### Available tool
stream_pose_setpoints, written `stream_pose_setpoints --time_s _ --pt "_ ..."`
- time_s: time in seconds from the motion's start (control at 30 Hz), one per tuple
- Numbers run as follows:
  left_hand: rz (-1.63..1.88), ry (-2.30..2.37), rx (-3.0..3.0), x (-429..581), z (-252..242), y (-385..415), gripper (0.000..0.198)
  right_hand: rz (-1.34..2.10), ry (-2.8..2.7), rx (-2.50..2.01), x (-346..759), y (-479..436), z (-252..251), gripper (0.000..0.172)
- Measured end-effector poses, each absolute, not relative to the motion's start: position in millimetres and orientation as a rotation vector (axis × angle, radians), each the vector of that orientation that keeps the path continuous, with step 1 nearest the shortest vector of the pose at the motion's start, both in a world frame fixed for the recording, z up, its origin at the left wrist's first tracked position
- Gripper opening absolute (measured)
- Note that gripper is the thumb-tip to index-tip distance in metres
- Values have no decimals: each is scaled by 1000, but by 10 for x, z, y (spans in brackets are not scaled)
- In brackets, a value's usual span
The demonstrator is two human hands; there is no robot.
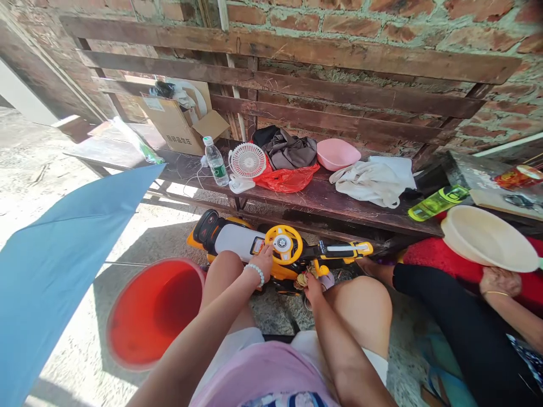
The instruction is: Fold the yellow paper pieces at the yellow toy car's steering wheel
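I sit with my knees up in front of a yellow, black and white toy ride-on car [237,240] lying on the ground. My left hand [265,257], with a white bead bracelet on the wrist, rests against the car beside its yellow steering wheel [283,244]. The fingers are bent and partly hidden. My right hand [313,282] reaches down under the wheel, curled round a small brownish thing [302,279] that I cannot make out.
A red bucket [153,311] stands by my left knee, a blue umbrella [59,254] at left. The wooden bench [297,195] holds a small fan [247,161], water bottle [216,162], cardboard box [176,124], red bag, pink bowl [337,154] and cloths. Another person sits at right with a cream basin [487,240].
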State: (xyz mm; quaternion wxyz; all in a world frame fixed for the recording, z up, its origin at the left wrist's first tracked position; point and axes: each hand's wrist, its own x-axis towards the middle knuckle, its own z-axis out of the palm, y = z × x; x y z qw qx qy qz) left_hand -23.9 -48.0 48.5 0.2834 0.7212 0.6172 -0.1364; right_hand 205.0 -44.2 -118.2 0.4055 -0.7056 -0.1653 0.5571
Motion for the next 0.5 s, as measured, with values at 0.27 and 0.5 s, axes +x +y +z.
stream_pose_setpoints --time_s 0.27,0.5 --pt "-305 1687 1978 -299 462 -586 95 1670 -138 -1640 1237 -708 -1019 25" --pt "-297 1725 2026 -228 415 -579 93 1690 -629 -1395 1099 -770 -753 36"
